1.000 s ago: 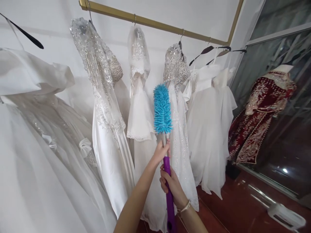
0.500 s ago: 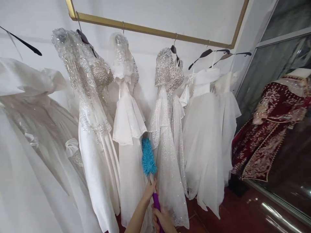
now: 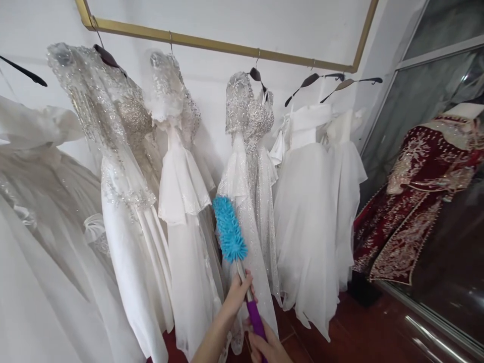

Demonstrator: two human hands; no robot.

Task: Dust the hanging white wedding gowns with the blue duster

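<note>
A duster with a fluffy blue head, a metal shaft and a purple handle points up and away from me. My left hand is closed round the metal shaft just below the fluffy head. Lower down, my right hand grips the purple handle. The blue head lies in front of a sparkling white gown with a beaded bodice; whether it touches the fabric I cannot tell. Just left of the duster hangs a white dress with a short flared tier.
A gold rail on the white wall carries several gowns on dark hangers. At the far left is a full white gown. A dark red embroidered dress stands by a glass panel on the right. The floor is red-brown.
The duster's head has come out from between two gowns, tilting more to the left and lying in front of the sparkling one. Both hands have shifted slightly right; the view has turned right.
</note>
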